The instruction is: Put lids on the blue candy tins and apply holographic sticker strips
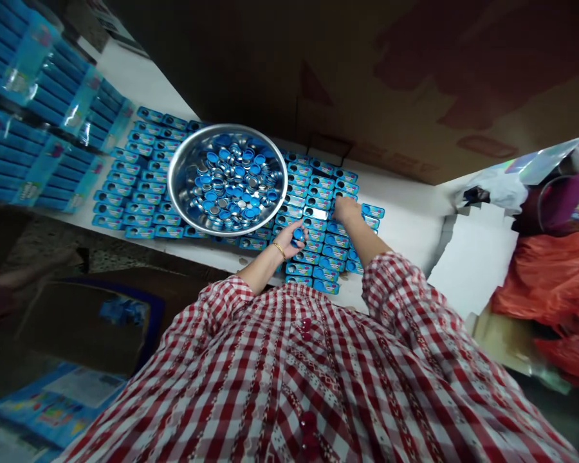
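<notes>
Left-hand fingers (pixel 289 233) clench a blue round lid (pixel 298 236) while right-hand fingers (pixel 346 206) curl closed against rows of blue tins (pixel 318 244).

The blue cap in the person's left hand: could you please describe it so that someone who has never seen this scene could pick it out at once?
Start at the stainless steel bowl heaped with blue and silver caps. Just beyond its lower right rim, find the left hand, with a gold bangle at the wrist. The small blue cap sits there, apart from the bowl's heap, gripped in the fingers.
</notes>
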`<control>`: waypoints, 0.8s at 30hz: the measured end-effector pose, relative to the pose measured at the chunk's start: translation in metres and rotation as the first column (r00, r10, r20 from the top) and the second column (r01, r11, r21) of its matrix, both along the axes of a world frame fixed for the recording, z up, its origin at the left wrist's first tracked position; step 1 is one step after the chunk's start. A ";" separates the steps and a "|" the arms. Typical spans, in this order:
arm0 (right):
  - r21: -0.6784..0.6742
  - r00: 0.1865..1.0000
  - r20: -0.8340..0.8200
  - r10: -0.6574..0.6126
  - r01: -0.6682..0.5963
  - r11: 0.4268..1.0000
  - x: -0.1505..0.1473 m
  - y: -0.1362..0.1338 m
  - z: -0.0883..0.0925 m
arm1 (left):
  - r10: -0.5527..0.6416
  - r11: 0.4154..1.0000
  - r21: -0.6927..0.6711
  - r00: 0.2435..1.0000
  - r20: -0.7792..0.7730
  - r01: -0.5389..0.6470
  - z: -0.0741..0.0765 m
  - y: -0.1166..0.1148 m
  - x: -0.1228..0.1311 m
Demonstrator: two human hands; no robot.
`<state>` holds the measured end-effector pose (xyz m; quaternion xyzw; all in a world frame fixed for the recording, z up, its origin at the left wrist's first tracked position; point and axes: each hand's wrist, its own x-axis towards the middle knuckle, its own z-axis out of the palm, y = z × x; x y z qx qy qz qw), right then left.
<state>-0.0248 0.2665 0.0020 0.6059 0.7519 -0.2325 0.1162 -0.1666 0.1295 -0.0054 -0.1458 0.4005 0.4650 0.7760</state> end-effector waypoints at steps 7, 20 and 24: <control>0.078 0.798 -0.541 0.265 -0.267 0.961 -0.016 -0.082 0.011 | 0.030 0.989 -0.145 0.995 -0.092 -0.043 -0.002 0.010 0.012; 0.037 0.991 0.093 -0.096 0.092 0.995 0.011 0.024 -0.003 | -0.001 0.998 0.058 0.994 -0.109 0.007 0.005 -0.001 -0.005; -0.046 0.975 0.218 -0.031 0.042 0.998 -0.006 0.045 -0.012 | 0.015 0.997 0.071 0.994 -0.111 -0.007 0.010 -0.001 -0.013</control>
